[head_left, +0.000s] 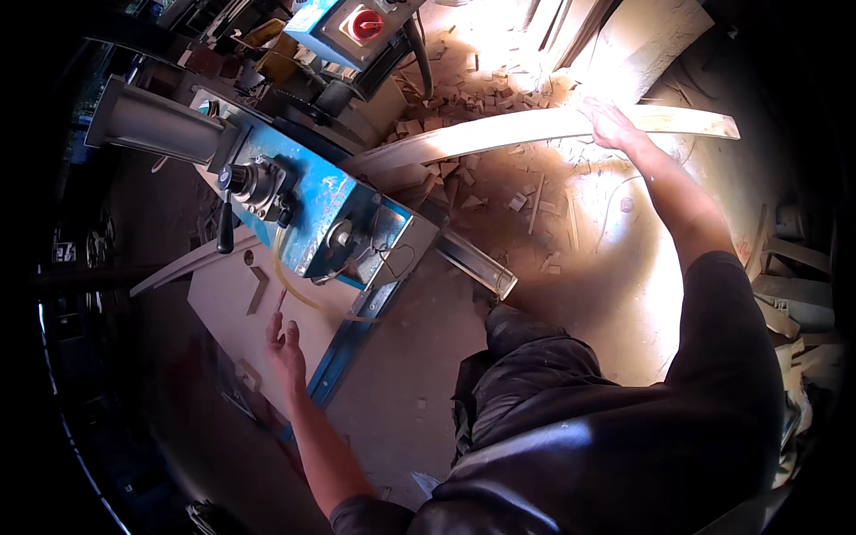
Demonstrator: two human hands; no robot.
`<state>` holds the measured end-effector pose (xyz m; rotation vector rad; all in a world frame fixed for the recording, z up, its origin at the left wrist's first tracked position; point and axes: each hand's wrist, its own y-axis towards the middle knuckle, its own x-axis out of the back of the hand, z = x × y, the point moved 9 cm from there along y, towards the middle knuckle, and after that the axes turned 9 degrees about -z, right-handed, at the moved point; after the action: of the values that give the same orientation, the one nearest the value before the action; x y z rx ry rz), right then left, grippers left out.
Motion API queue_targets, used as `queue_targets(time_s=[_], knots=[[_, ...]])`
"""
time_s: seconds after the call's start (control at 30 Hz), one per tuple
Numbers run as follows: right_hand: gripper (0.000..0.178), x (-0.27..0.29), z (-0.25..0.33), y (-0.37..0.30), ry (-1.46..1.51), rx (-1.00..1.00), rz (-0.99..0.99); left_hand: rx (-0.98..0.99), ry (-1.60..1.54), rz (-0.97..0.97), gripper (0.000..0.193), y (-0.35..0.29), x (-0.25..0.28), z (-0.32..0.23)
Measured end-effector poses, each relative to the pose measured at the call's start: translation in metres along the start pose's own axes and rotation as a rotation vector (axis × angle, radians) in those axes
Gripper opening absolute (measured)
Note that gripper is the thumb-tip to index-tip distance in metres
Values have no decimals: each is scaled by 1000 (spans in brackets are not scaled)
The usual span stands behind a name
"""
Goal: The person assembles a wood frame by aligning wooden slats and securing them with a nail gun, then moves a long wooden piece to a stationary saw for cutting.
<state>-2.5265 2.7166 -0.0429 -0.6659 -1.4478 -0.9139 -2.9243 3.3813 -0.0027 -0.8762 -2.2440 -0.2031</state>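
My right hand grips the far right part of a long, curved pale wooden plank, fingers over its upper edge. The plank runs left until the blue machine hides it. A curved wooden strip shows on the machine's other side; whether it is the same piece I cannot tell. My left hand is above the pale machine table, fingers partly curled. A thin reddish, pencil-like stick rises from its fingertips and seems held there. Near it are a black-handled lever and a yellowish hose.
A control box with a red rotary switch stands at the top. Wood offcuts litter the floor beyond the plank. Boards lean at the upper right, and more scrap wood lies at the right. A metal channel juts toward my leg.
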Motion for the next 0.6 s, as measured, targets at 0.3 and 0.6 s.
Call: queue_targets(time_s=[0.3, 0.6], knots=[[44, -51, 110, 113, 12, 61, -111, -248, 74, 271, 49, 154, -64, 12], [52, -60, 140, 110, -7, 127, -240, 10, -167, 546, 49, 211, -120, 6]])
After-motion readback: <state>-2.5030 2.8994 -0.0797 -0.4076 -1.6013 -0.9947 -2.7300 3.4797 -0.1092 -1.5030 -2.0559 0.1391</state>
